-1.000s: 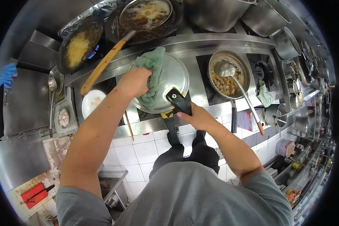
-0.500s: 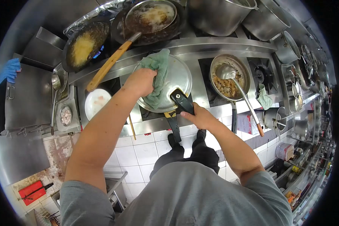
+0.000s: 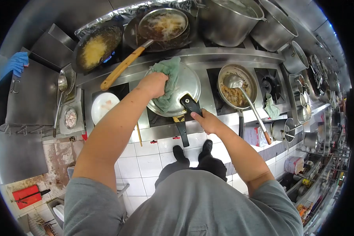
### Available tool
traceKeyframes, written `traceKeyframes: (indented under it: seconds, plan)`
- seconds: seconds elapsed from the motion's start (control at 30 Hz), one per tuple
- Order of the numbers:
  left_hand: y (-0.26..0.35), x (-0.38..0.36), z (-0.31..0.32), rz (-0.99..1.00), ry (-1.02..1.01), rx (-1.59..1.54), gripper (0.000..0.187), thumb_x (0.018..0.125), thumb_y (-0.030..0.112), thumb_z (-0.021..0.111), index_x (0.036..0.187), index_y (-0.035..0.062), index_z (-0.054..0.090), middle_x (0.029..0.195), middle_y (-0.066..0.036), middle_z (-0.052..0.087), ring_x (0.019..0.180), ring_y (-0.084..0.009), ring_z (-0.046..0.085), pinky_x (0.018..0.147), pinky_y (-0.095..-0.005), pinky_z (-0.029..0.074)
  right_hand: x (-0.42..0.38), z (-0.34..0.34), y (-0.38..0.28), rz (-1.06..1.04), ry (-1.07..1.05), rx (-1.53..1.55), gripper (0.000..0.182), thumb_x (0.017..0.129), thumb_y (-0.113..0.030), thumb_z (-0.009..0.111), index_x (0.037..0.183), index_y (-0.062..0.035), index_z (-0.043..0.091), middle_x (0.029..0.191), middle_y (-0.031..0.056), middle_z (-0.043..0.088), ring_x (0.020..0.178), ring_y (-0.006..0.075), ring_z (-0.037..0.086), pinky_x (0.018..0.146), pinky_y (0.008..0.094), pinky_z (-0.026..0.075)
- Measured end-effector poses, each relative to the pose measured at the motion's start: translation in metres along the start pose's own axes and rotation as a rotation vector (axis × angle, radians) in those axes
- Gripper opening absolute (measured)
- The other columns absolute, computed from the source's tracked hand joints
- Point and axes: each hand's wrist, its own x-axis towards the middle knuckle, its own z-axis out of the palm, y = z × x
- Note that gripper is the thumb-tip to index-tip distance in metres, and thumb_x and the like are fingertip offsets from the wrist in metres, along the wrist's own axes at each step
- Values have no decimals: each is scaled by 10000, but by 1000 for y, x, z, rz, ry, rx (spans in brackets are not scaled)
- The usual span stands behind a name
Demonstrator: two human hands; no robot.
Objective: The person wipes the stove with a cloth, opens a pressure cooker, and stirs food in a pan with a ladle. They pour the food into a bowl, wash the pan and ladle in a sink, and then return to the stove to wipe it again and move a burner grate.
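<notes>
My left hand [image 3: 154, 84] is closed on a green cloth [image 3: 168, 84], pressing it against the left side of a shiny round metal pan [image 3: 188, 80] that looks upturned. The fingers of my right hand [image 3: 207, 121] wrap around the black handle [image 3: 191, 103] of that pan. Just below it, a second black handle [image 3: 181, 131] with a yellowish patch sticks out toward me, apparently from a pan underneath, whose body is hidden. To the right, a frying pan [image 3: 222, 96] holds browned chopped food with a ladle [image 3: 234, 81] resting in it.
Behind, one wok [image 3: 78, 63] holds yellow food over a blue flame. A wooden-handled strainer [image 3: 126, 67] lies across another wok. Large pots [image 3: 230, 27] stand back right. A white plate [image 3: 100, 114] sits left, near a small dish of pale pieces [image 3: 70, 118].
The whole view has shifted slightly. My left hand and the cloth have moved a little across the pan's surface; my right hand keeps its grip on the handle.
</notes>
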Motion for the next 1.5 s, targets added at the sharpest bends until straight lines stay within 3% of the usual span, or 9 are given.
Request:
traceKeyframes:
  seconds: [0.07, 0.37, 0.57, 0.8, 1.0, 1.1, 1.23, 1.33, 1.5]
  plan:
    - [5, -5, -7, 3, -54, 14, 401, 808, 25, 677, 1203, 77, 718, 1260, -176, 693, 1182, -349, 654, 1009, -440, 538, -2, 1, -2, 27, -4, -13, 763, 999, -654, 512, 1248, 67, 535, 871, 184, 657, 609, 262, 667, 498, 365, 530]
    - [12, -103, 43, -54, 755, -481, 373, 795, 83, 678, 1161, 16, 689, 1074, -199, 660, 979, -396, 665, 869, -420, 557, 3, 8, 4, -2, 10, 52, 767, 990, -615, 569, 1329, 70, 505, 691, 97, 549, 426, 196, 528, 399, 357, 437]
    - [-56, -252, 119, -457, 892, -1384, 337, 800, -9, 666, 1135, -18, 704, 1001, -54, 723, 886, -121, 656, 783, -278, 532, 3, 10, 2, 34, 28, 56, 665, 1007, -607, 548, 1176, 35, 529, 652, 69, 509, 427, 177, 521, 392, 337, 444]
    - [-225, -348, 201, -912, 981, -894, 297, 825, 98, 662, 1091, -17, 729, 887, -100, 744, 812, -212, 700, 755, -340, 547, 4, 11, -2, 80, 11, 57, 600, 1018, -607, 536, 1204, -36, 522, 627, 39, 492, 425, 151, 494, 381, 327, 416]
    - [-317, -318, 216, -1067, 633, -253, 411, 834, 148, 687, 1213, -10, 701, 1016, -206, 746, 968, -436, 690, 898, -470, 548, 2, 14, -5, 129, 50, 42, 674, 987, -646, 554, 1206, -9, 547, 638, 47, 498, 432, 164, 512, 393, 314, 430]
    - [-291, -295, 229, -919, 950, 85, 409, 875, 162, 678, 1255, 8, 683, 1088, -195, 728, 996, -415, 687, 897, -470, 548, 7, 13, 1, 117, 32, 50, 677, 987, -647, 552, 1194, -2, 543, 627, 47, 497, 433, 166, 519, 397, 320, 444]
    - [-99, -239, 208, -650, 803, -840, 203, 984, 110, 636, 1161, 11, 647, 1062, -101, 700, 953, -185, 659, 858, -343, 538, 8, 12, 3, 93, 10, 69, 668, 996, -640, 541, 1193, -2, 540, 616, 48, 499, 435, 165, 527, 404, 321, 452]
    - [28, -163, 274, -316, 240, -1437, 756, 990, 149, 662, 1623, 73, 256, 1355, -167, 624, 1152, -210, 652, 963, -366, 540, 4, 13, -2, 94, -1, 71, 658, 1007, -627, 531, 1198, 2, 535, 616, 50, 501, 430, 162, 524, 394, 324, 440]
    - [102, -136, 243, -181, 176, -1234, 932, 918, 36, 660, 1632, -2, 61, 1360, -239, 611, 1067, -280, 702, 931, -389, 554, 1, 22, -4, 101, 2, 97, 592, 1013, -615, 537, 1136, -38, 496, 619, 49, 502, 428, 158, 513, 368, 321, 410]
